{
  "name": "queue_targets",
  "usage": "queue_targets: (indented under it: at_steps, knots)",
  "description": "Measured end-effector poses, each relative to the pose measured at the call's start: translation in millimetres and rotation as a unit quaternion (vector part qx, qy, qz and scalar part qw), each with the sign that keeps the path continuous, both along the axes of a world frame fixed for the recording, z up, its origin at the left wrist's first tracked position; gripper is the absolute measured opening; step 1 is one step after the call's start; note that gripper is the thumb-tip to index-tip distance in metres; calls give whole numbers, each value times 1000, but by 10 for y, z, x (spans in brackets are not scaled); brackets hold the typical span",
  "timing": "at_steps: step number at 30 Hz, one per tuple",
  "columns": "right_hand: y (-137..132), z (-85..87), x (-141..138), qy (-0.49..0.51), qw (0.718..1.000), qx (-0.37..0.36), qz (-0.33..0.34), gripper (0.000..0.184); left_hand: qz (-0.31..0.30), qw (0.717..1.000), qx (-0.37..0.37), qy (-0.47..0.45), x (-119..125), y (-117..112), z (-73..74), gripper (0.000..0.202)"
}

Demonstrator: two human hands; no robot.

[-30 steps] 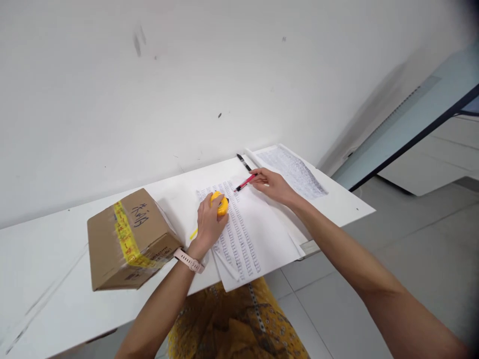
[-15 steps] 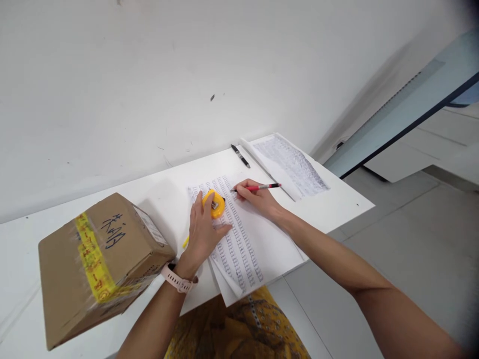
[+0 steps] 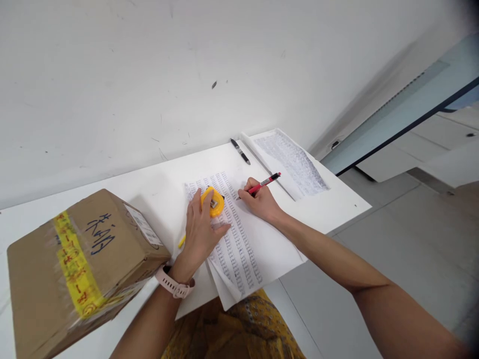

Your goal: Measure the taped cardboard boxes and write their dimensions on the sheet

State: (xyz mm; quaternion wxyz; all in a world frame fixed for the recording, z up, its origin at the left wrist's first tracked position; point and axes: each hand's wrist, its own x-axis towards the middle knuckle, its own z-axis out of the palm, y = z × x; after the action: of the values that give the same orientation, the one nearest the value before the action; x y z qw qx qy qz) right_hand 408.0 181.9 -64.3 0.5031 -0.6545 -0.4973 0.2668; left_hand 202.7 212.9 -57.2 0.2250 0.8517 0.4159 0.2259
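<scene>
My right hand (image 3: 259, 199) is closed round a red pen (image 3: 265, 183) with a black end. The pen's tip points down at a sheet of paper (image 3: 239, 239) filled with columns of small handwritten marks. My left hand (image 3: 200, 222), a pale pink watch band at its wrist, rests on the same sheet. Its fingers lie over and against a yellow tape measure (image 3: 213, 203), holding it on the paper, with the thumb spread to the side. From behind this hand pokes a short yellow strip (image 3: 181, 241), mostly hidden. The sheet's near corner curls up at the table edge.
A taped cardboard box (image 3: 93, 259) with blue handwriting stands at the left. Near the wall lies a black pen (image 3: 240, 151). Densely written papers (image 3: 292, 162) lie at the right end of the white table (image 3: 337, 202). The wall (image 3: 149, 75) rises behind.
My right hand has shifted slightly, and the red pen is tilted more steeply, its tip a little lower and to the right. My left hand stays on the tape measure. The view has shifted slightly.
</scene>
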Motion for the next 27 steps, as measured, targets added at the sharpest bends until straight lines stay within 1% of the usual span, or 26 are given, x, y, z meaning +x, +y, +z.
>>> queue_targets:
  at_steps: [16,27]
  knots:
    - [10,11,-18,-19,1000,-10,13,26,-2,1000,3,7,-8,-1,-4,92]
    - [2,-20,-5,-16,1000,-13,22,26,0,1000,5,-1,-9,10,-21,92]
